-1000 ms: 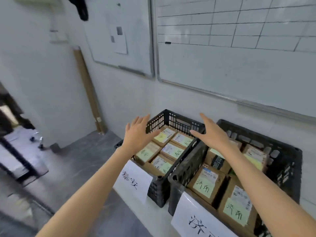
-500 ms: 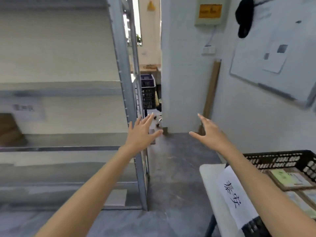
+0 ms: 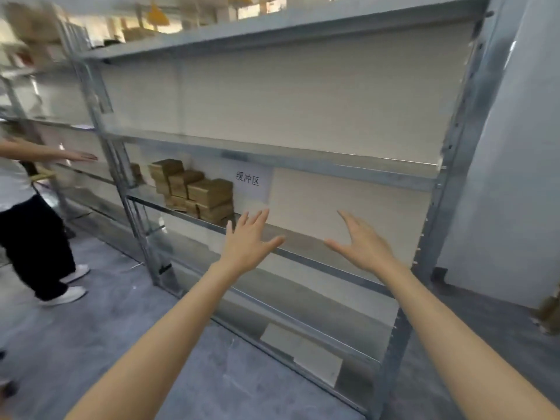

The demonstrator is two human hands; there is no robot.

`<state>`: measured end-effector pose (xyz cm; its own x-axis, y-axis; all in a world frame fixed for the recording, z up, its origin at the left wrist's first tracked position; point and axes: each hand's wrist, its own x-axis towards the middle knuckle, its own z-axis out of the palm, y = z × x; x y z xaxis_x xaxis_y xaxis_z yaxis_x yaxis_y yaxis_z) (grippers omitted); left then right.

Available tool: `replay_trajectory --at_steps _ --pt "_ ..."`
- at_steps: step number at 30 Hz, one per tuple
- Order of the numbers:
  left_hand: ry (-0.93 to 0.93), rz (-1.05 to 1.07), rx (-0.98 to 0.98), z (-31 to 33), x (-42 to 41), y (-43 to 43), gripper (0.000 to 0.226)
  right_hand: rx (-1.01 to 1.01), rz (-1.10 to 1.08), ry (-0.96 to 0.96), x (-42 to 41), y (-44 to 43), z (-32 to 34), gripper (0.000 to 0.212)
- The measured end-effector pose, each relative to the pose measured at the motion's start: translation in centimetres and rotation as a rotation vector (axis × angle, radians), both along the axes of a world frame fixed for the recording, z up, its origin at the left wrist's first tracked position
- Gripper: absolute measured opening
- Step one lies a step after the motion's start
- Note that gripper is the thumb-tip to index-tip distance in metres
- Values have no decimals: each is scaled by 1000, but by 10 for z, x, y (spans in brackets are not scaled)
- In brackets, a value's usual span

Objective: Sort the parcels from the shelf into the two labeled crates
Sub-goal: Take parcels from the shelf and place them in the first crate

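from the head camera: two bare arms reach forward toward a grey metal shelf (image 3: 303, 160) that fills most of the view. the left hand (image 3: 247, 242) is spread flat, fingers straight and fanned, holding nothing. it shows in front of the edge of the middle board, just right of the parcels and a little nearer than them. the right hand (image 3: 362, 244) is also flat-fingered and empty, its palm turned toward the left and its thumb out, well to the right of the parcels. the two hands are apart, with bare board showing between them.

the parcels (image 3: 197, 189) are small brown cardboard boxes, stacked a couple high on the middle board toward its left end. neither hand touches them. just right of the stack a white paper sign (image 3: 251, 181) with three printed characters hangs below the beam above.

on the lowest board, nearer, lies a flat pale sheet of card (image 3: 303, 348). the floor (image 3: 91, 344) is grey. at the far left a person (image 3: 33, 237) in a light top, black trousers and white shoes stands by the next rack, one arm stretched toward it. a pale wall (image 3: 515, 147) rises to the right of the shelf.
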<state>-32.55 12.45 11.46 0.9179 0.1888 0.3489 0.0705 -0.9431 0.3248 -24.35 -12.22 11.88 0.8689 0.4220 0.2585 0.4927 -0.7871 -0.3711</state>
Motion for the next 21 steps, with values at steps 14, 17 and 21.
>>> replay_trajectory --at_steps 14,17,21 --pt "32 236 -47 -8 -1 251 80 27 253 35 66 296 -8 84" --pt "36 250 -86 -18 13 284 80 14 288 41 87 336 -15 85" --pt "42 288 -93 -31 47 328 82 17 325 39 122 385 -22 85"
